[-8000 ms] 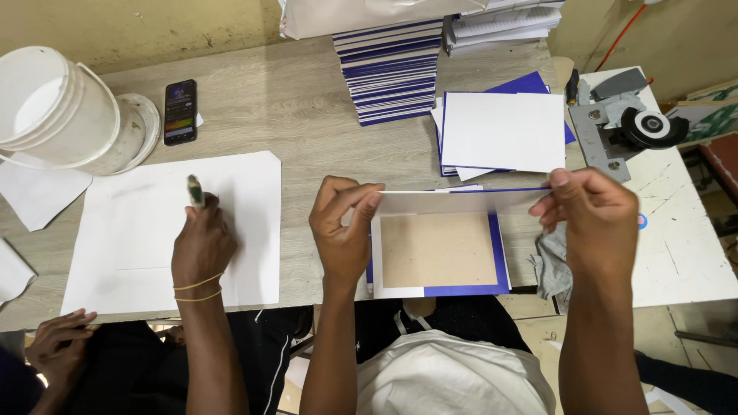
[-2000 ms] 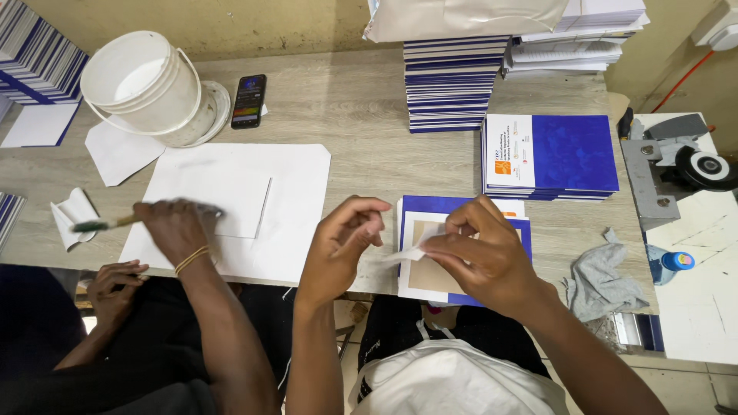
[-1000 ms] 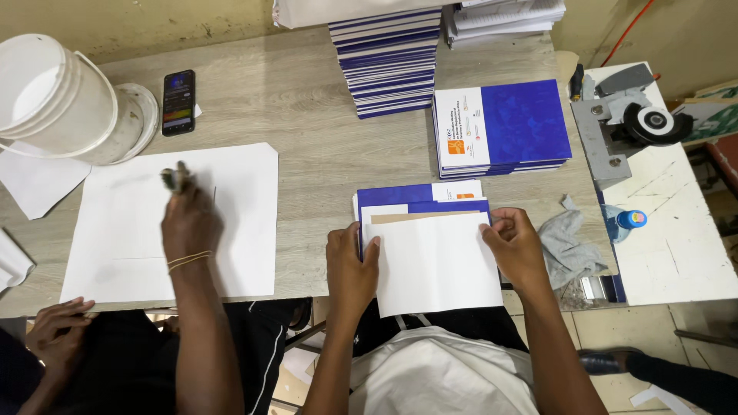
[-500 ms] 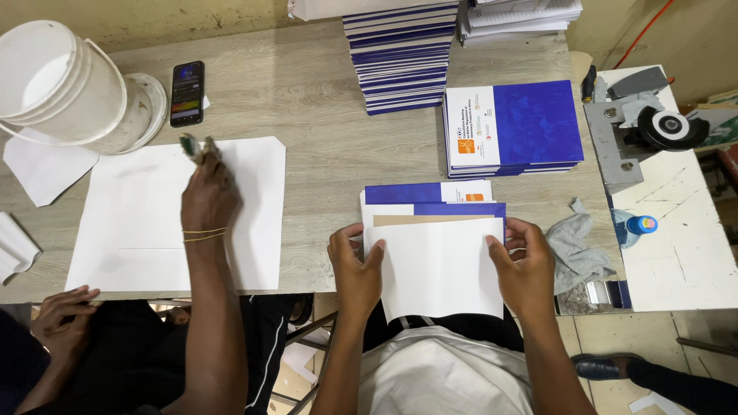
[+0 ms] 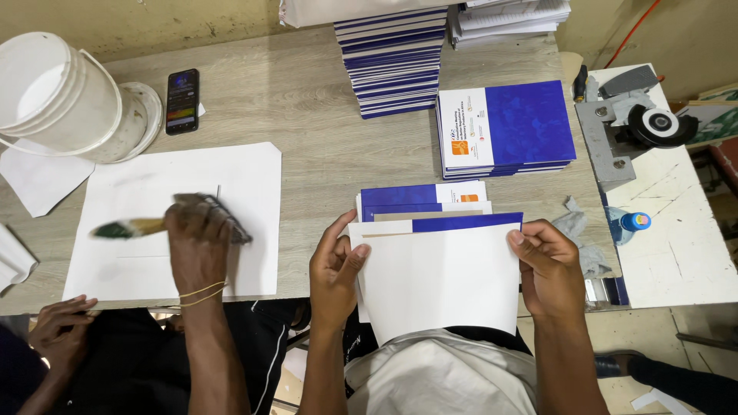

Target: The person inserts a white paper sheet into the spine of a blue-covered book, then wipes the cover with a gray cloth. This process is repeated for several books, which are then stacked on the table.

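A: Both hands hold the white sheet (image 5: 442,280) by its side edges, left hand (image 5: 334,269) and right hand (image 5: 550,265), fingers pinched on it; the blue cover (image 5: 461,223) lies just beyond the fingertips, on the table (image 5: 307,100)

B: The risk, I'd say, is skew; uneven pull could crease it; the neighbour's brush (image 5: 131,227), well left of the fingers, could smear it

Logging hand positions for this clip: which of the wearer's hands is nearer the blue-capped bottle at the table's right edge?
Right. The right hand grips the white sheet's right edge, a short way left of the blue-capped bottle. The left hand holds the sheet's opposite edge, much farther away.
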